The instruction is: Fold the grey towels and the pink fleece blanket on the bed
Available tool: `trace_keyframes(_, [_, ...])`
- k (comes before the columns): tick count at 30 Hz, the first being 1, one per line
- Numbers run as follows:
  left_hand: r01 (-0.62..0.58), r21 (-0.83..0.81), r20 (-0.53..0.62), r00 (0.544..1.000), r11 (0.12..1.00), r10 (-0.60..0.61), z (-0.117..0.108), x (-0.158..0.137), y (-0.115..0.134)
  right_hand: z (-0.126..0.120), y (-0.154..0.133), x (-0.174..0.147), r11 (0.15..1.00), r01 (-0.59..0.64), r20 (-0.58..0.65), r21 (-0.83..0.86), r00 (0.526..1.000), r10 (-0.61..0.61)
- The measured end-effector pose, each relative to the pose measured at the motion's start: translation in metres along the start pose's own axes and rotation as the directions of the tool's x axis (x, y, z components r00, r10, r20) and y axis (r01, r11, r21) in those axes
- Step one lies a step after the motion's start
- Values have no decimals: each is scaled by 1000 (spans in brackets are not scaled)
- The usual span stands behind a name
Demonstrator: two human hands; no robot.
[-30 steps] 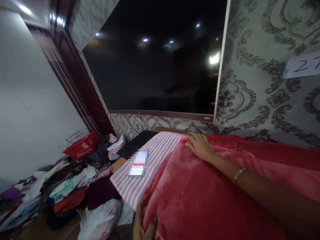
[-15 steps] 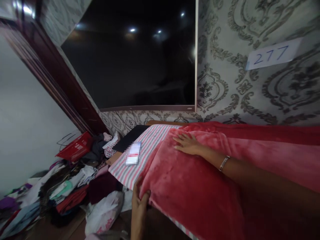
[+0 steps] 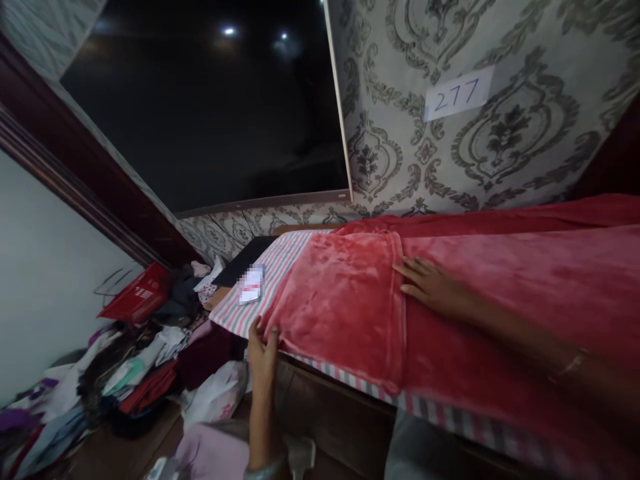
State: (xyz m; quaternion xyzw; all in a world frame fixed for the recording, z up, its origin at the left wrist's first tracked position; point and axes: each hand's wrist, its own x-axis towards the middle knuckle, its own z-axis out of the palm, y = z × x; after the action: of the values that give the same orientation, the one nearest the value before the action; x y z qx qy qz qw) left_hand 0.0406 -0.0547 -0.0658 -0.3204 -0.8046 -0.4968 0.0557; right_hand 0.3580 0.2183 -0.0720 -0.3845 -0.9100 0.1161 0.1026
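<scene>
A red plush blanket (image 3: 345,300) is spread along the table, its left end folded over into a flat layer with a stitched hem. At the near left corner of that fold is my left hand (image 3: 263,353), thumb and fingers apart, touching the blanket's edge. My right hand (image 3: 433,287) lies on the blanket just right of the hem, fingers stretched out and holding nothing. Beneath the blanket shows a striped pink, grey and white cloth (image 3: 285,257). A small white packet or card (image 3: 251,285), partly blurred out, rests on this cloth.
On the left, a pile of clothes (image 3: 140,373) covers the floor, with a red basket (image 3: 135,293) behind it. A white plastic bag (image 3: 215,397) sits below the table's left end. A large dark television (image 3: 215,113) hangs on the patterned wall, near a paper marked 277 (image 3: 459,93).
My right hand has moved right, off the folded layer and past its hem. The folded layer now lies flatter. My left hand remains at the corner. The view has shifted right.
</scene>
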Motion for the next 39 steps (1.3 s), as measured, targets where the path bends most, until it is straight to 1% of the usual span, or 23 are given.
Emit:
trace_keyframes(2, [-109, 187, 4, 994, 976, 110, -6, -10, 25, 5, 4, -16, 998, 53, -25, 42, 998, -52])
trace_keyframes(3, [-198, 242, 36, 980, 950, 195, -6, -18, 41, 7, 4, -23, 996, 61, -29, 58, 998, -59])
trace_keyframes(4, [-300, 241, 101, 954, 923, 283, -4, -27, 57, 9, 5, -30, 995, 63, -32, 71, 998, -61])
trace_keyframes(5, [-396, 193, 185, 913, 898, 363, 1, -38, 74, 10, 6, -35, 995, 67, -36, 80, 997, -64])
trace_keyframes(7, [-522, 78, 369, 807, 850, 462, 16, -58, 105, 12, 7, -42, 993, 90, -53, 82, 995, -86])
trace_keyframes(8, [-552, 52, 448, 758, 832, 475, 26, -67, 117, 14, 8, -44, 992, 103, -62, 79, 993, -99])
trace_keyframes(9, [-564, 51, 514, 723, 825, 462, 36, -75, 126, 15, 9, -46, 991, 112, -70, 74, 992, -107])
trace_keyframes(10, [-569, 65, 572, 694, 819, 437, 46, -83, 133, 16, 10, -46, 991, 113, -76, 67, 991, -108])
trace_keyframes(11, [-571, 98, 617, 677, 815, 401, 56, -89, 137, 18, 11, -47, 992, 109, -78, 60, 991, -104])
trace_keyframes(14, [-588, 217, 681, 663, 779, 311, 77, -101, 139, 20, 11, -46, 992, 109, -89, 58, 991, -103])
trace_keyframes(16, [-602, 265, 686, 666, 753, 291, 82, -104, 138, 20, 9, -47, 990, 126, -108, 69, 987, -118])
trace_keyframes(19, [-606, 265, 702, 654, 750, 280, 78, -107, 138, 18, 7, -47, 988, 135, -117, 81, 985, -125])
trace_keyframes(23, [-587, 240, 721, 641, 773, 263, 67, -110, 146, 19, 6, -46, 987, 139, -129, 87, 983, -127])
trace_keyframes(25, [-586, 215, 739, 620, 781, 262, 64, -108, 154, 22, 8, -44, 984, 155, -155, 92, 978, -139])
trace_keyframes(26, [-593, 200, 754, 602, 780, 264, 64, -104, 159, 24, 9, -43, 982, 165, -173, 97, 974, -146])
trace_keyframes(28, [-610, 177, 786, 560, 772, 262, 67, -92, 170, 28, 12, -40, 975, 189, -216, 118, 963, -160])
trace_keyframes(29, [-618, 173, 796, 546, 767, 261, 71, -84, 176, 30, 14, -39, 970, 202, -241, 135, 956, -165])
trace_keyframes(30, [-624, 176, 797, 544, 762, 261, 76, -76, 182, 32, 15, -37, 964, 212, -270, 157, 949, -165])
trace_keyframes(31, [-626, 188, 788, 556, 757, 265, 82, -68, 188, 34, 17, -35, 958, 219, -300, 187, 941, -157])
trace_keyframes(34, [-618, 257, 740, 620, 743, 260, 110, -52, 205, 40, 22, -29, 928, 223, -367, 299, 925, -104])
trace_keyframes(35, [-618, 282, 735, 630, 734, 249, 120, -51, 209, 42, 24, -28, 919, 222, -375, 327, 923, -90])
trace_keyframes(37, [-626, 329, 743, 634, 707, 215, 140, -53, 212, 43, 25, -25, 909, 223, -378, 351, 922, -80])
trace_keyframes(39, [-630, 368, 749, 637, 684, 184, 153, -56, 210, 43, 26, -23, 912, 221, -378, 346, 922, -80])
